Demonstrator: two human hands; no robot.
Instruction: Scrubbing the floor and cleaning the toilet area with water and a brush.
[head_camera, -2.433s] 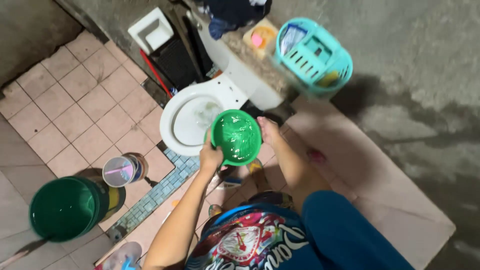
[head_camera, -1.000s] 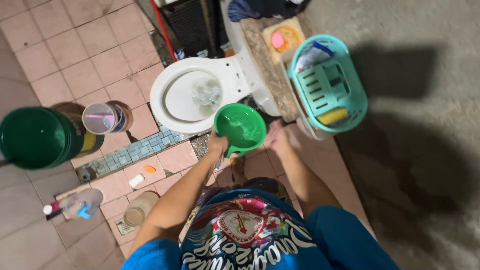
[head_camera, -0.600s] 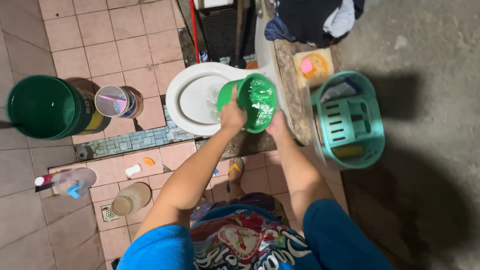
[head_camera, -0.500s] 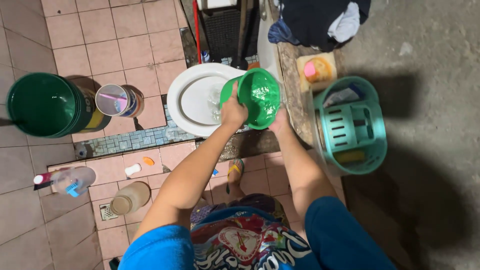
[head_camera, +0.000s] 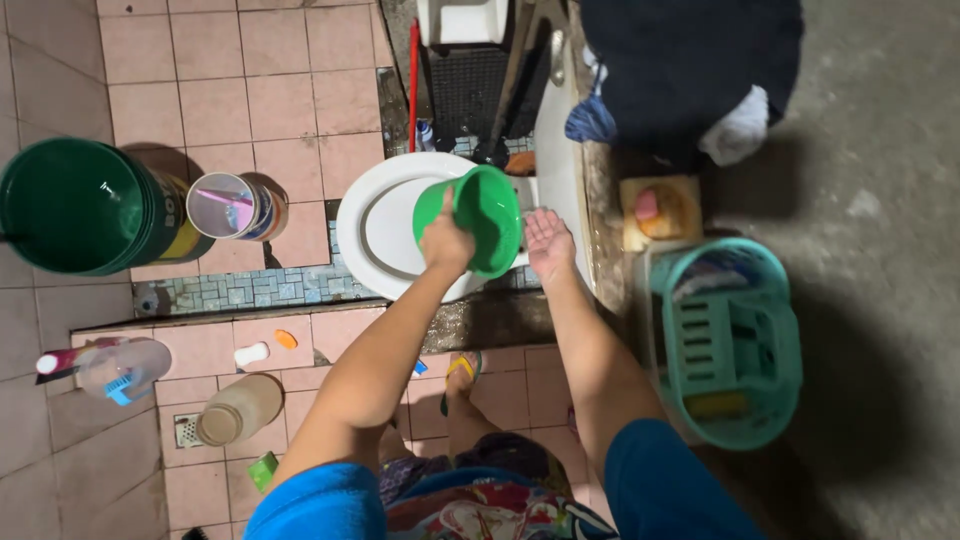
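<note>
My left hand grips a green plastic dipper by its handle side and holds it tipped on edge over the white toilet bowl. My right hand is open, palm up, just right of the dipper and apart from it, above the bowl's right rim. The dipper's inside faces right.
A large green bucket and a smaller can stand at the left on the pink tiles. A teal basket and a soap dish sit on the ledge at right. Bottles lie on the floor.
My right hand has let go of the dipper and opened. My left hand has tipped the dipper further on edge over the bowl. The view has shifted downward.
</note>
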